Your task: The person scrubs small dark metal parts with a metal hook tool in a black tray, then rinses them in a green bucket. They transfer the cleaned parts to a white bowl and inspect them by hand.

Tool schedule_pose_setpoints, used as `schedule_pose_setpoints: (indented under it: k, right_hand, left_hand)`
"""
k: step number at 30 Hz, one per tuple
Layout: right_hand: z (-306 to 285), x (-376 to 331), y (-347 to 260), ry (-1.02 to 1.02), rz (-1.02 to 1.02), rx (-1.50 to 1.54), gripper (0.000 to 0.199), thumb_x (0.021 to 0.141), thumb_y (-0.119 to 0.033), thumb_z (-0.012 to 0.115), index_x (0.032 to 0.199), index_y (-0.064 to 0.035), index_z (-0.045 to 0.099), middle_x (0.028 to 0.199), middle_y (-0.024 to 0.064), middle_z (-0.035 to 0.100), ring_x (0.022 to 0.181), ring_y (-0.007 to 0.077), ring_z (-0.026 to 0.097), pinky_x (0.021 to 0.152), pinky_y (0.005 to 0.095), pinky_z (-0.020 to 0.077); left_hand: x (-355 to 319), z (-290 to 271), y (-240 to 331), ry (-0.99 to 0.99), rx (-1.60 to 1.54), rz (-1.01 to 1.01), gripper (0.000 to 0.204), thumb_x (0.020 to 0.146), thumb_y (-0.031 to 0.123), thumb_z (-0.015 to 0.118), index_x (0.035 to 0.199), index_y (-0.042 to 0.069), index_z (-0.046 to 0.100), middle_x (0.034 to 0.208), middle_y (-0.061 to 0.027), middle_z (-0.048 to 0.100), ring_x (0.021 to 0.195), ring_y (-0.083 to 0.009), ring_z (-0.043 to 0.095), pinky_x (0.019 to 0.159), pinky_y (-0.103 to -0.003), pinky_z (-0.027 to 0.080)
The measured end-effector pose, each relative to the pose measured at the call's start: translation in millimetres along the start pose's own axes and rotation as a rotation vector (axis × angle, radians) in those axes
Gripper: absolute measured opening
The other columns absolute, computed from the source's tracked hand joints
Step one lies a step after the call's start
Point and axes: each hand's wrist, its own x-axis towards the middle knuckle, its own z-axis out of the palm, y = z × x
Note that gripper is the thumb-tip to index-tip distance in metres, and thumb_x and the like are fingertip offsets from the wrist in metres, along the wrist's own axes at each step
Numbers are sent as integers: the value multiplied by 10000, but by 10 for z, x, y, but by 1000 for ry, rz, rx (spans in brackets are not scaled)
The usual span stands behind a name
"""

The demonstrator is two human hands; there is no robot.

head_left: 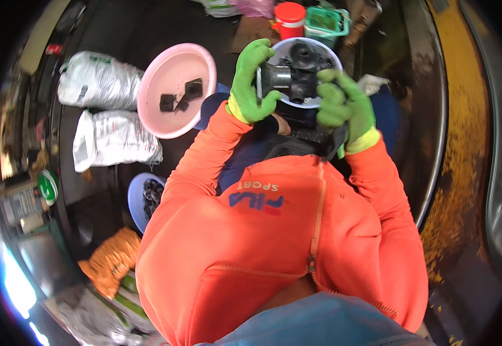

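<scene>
My left hand (250, 83), in a green glove, grips a black part (274, 77) with a square flange and a round, shiny neck. Its thumb and fingers press on the flange side, and the neck points right. Beneath it stands a pale lavender basin (336, 55) with several round black parts (304, 56) inside. My right hand (343, 106), also gloved in green, hovers at the basin's right rim, apart from the held part. Those fingers are curled together and slightly blurred; what they hold, if anything, is hidden.
To the left, a pink basin (147, 104) holds a few flat black pieces (193, 89). White sacks (101, 81) lie beside it. A blue basin (133, 199) of dark scraps sits lower left. A red-lidded container (289, 14) and a green basket (323, 22) stand beyond. A yellow, rusty machine edge (464, 144) runs along the right.
</scene>
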Motion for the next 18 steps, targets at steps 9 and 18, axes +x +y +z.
schedule_pose_setpoints:
  k: [9, 18]
  right_hand:
    - [-933, 494, -547, 34, 27, -131, 314, 959, -279, 450, 1140, -35, 528, 712, -26, 372, 537, 78, 323, 474, 224, 266]
    - [-989, 531, -456, 322, 39, -341, 316, 949, -272, 493, 1139, -22, 523, 764, -1, 445, 558, 81, 371, 481, 213, 309]
  left_hand:
    - [-1380, -1427, 140, 1021, -864, -601, 513, 858, 365, 510, 1302, 119, 436, 1246, -168, 504, 1102, -422, 521, 902, -611, 435]
    - [-4382, -1903, 701, 1628, 305, -1651, 480, 815, 453, 540, 1169, 129, 548, 1206, -109, 577, 1126, -333, 535, 923, -503, 416]
